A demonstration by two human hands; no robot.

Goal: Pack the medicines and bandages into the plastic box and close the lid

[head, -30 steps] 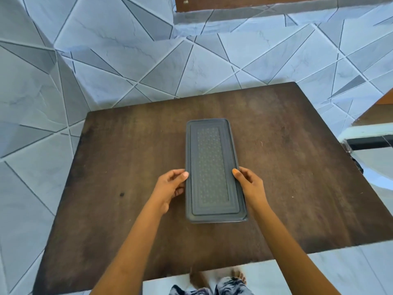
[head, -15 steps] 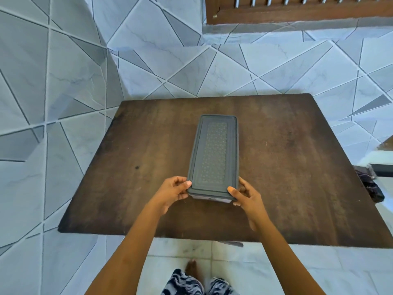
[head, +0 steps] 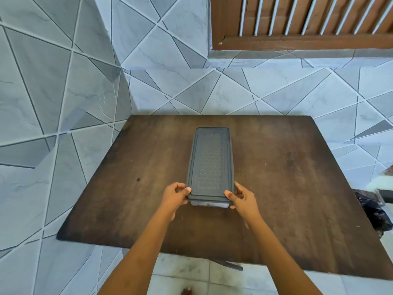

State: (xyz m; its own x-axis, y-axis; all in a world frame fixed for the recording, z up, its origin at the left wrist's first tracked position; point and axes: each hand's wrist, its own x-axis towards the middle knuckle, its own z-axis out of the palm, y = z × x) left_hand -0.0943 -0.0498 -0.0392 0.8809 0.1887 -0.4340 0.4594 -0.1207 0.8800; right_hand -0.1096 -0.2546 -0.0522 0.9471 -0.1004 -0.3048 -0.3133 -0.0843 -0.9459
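A long plastic box (head: 209, 203) lies lengthwise in the middle of the dark wooden table (head: 287, 171), covered by a grey lid (head: 210, 162) with a dotted centre panel. The lid sits flat on the box, so its contents are hidden. My left hand (head: 175, 195) grips the box's near left corner, thumb on the lid. At the near right corner my right hand (head: 240, 196) holds on the same way. No medicines or bandages are visible on the table.
Grey tiled walls (head: 63, 92) stand close on the left and behind the table. A brown louvred window (head: 308, 20) is at the upper right. A black bag (head: 372, 211) lies off the table's right edge. Pale floor tiles (head: 191, 277) show below the near edge.
Both hands slid from the lid's long sides to the near corners and closed on the box. The camera view lifted and pulled back, showing more wall and the window.
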